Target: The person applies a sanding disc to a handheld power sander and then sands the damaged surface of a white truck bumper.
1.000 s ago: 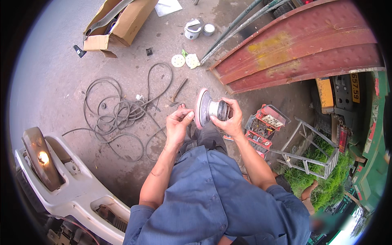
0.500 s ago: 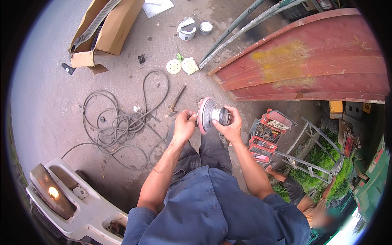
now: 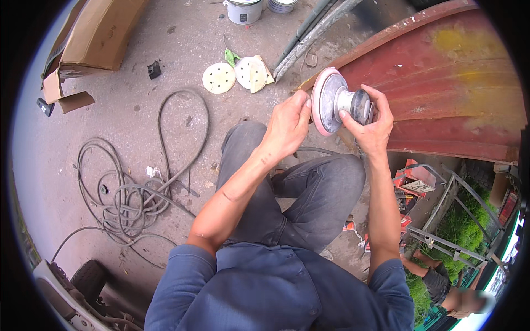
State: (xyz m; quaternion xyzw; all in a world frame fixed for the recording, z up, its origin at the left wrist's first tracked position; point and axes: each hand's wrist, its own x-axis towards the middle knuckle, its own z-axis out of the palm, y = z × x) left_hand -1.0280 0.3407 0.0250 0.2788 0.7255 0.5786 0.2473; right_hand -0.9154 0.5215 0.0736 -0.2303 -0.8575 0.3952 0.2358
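Note:
A round orbital sander [image 3: 333, 103] is raised above my knees, tipped on its side with its pinkish pad toward the left. My right hand [image 3: 375, 124] wraps around its dark top, thumb on the near side. My left hand [image 3: 287, 122] is closed, with thumb and fingertips pinched at the rim of the pad. Its fingertips are partly hidden, so I cannot tell if it also grips a disc. On the ground beyond lie pale perforated sanding discs [image 3: 218, 78], some overlapping, beside a green scrap [image 3: 231, 56].
A red metal panel [image 3: 441, 107] stands at the right, with pipes [image 3: 309, 41] beside it. A coiled hose [image 3: 132, 204] and a cardboard box [image 3: 102, 38] lie left. A bucket [image 3: 243, 12] is at the back. Right are a red toolbox [image 3: 415, 179], a metal frame [image 3: 441, 243] and another person [image 3: 439, 284].
Both hands and the sander have moved to the right and farther out, nearer the red panel. My knees have bent and spread, and the hammer on the ground is out of sight.

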